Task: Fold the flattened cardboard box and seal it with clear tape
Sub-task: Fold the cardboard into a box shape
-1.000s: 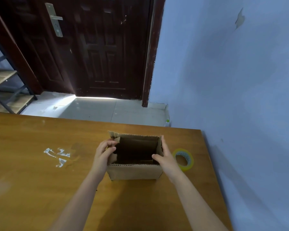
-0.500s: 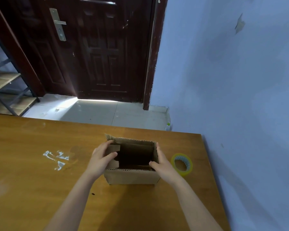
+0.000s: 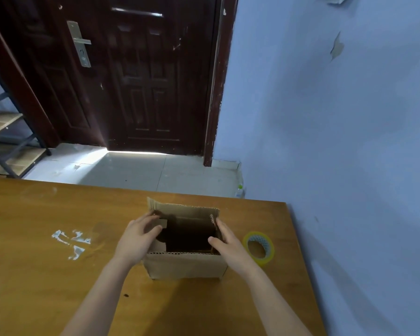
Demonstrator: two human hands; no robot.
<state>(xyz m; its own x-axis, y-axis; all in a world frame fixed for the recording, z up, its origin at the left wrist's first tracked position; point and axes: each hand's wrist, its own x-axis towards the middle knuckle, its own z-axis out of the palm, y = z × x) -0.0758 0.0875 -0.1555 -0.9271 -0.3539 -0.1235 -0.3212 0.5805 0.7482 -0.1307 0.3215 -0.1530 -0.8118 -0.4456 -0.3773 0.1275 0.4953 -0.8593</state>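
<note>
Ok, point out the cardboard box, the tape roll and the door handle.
cardboard box (image 3: 187, 265): head view, on its near outer wall.
tape roll (image 3: 268, 259): head view, on the yellowish rim nearest the camera.
door handle (image 3: 82, 41): head view, on the metal lever.

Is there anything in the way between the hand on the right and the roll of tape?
Nothing visible. The right hand rests against the right side of the cardboard box, and the tape roll lies flat just to its right, with only bare table between them.
</note>
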